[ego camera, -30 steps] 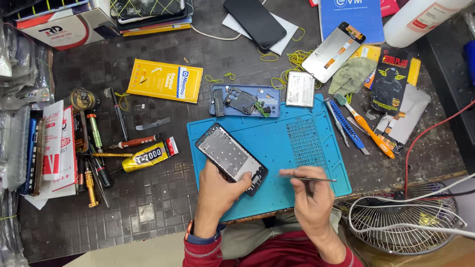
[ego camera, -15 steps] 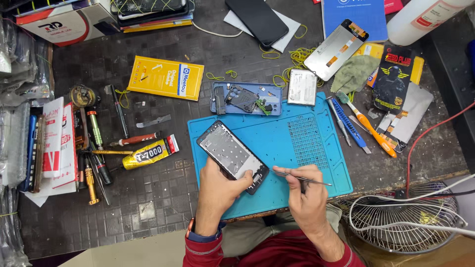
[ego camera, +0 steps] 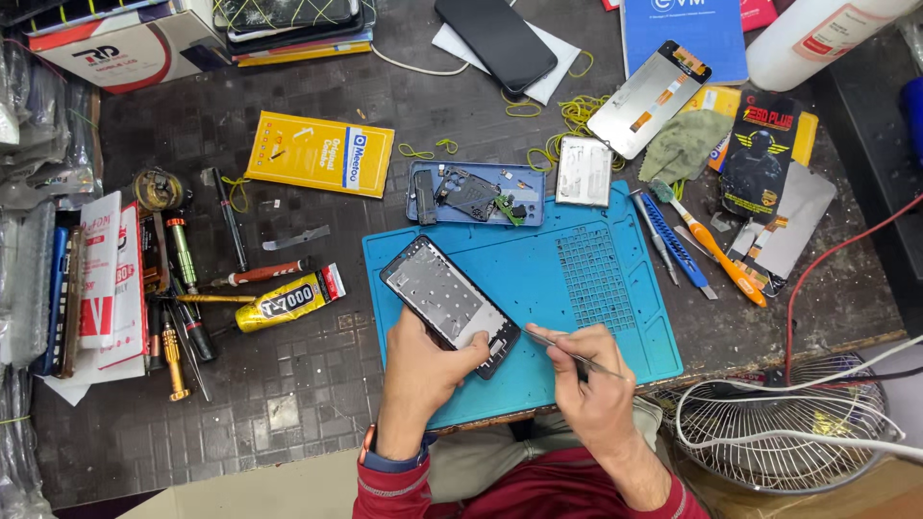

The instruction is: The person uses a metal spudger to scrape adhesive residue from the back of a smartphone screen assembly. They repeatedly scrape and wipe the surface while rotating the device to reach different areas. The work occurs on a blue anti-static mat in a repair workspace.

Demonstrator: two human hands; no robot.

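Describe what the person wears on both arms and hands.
Both hands, the left hand and the right hand, are bare, with no gloves. The left wrist carries a dark blue cuff with a small orange piece at its edge. Red sleeves cover the arms nearer the body.

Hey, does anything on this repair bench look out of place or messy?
Yellow rubber bands lie scattered loose near the top. The phone frame sits askew on the blue mat, steadied by the left hand; the right hand holds tweezers.

A dark tiled bench (ego camera: 288, 404) carries a blue mat (ego camera: 596, 288), yellow packet (ego camera: 319, 154), glue tube (ego camera: 288, 298), screwdrivers (ego camera: 178, 317), black phone (ego camera: 495, 40), white bottle (ego camera: 817, 34) and a green cloth (ego camera: 685, 144)
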